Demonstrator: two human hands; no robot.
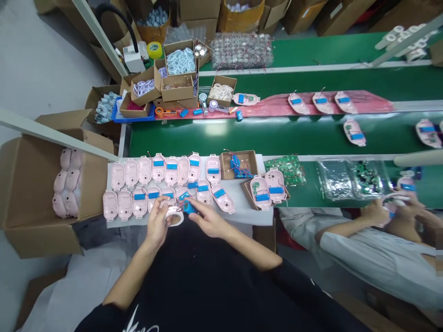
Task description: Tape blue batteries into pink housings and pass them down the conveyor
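My left hand point(158, 224) is closed around a white roll of tape point(174, 216) just above my lap. My right hand point(205, 220) pinches a small blue battery point(189, 207) with thin wires, right beside the roll. Both hands hover at the near edge of a white sheet point(242, 203) covered with two rows of pink plastic shells point(145, 173). Several of those shells carry a blue battery; the leftmost ones are bare.
A cardboard box point(20, 184) of pink shells lies open at my left. A small box of wired batteries point(238, 164) and green circuit boards point(287, 168) sit to the right. A green conveyor point(277, 133) carries more shells. A co-worker's hands point(391, 210) work at the right.
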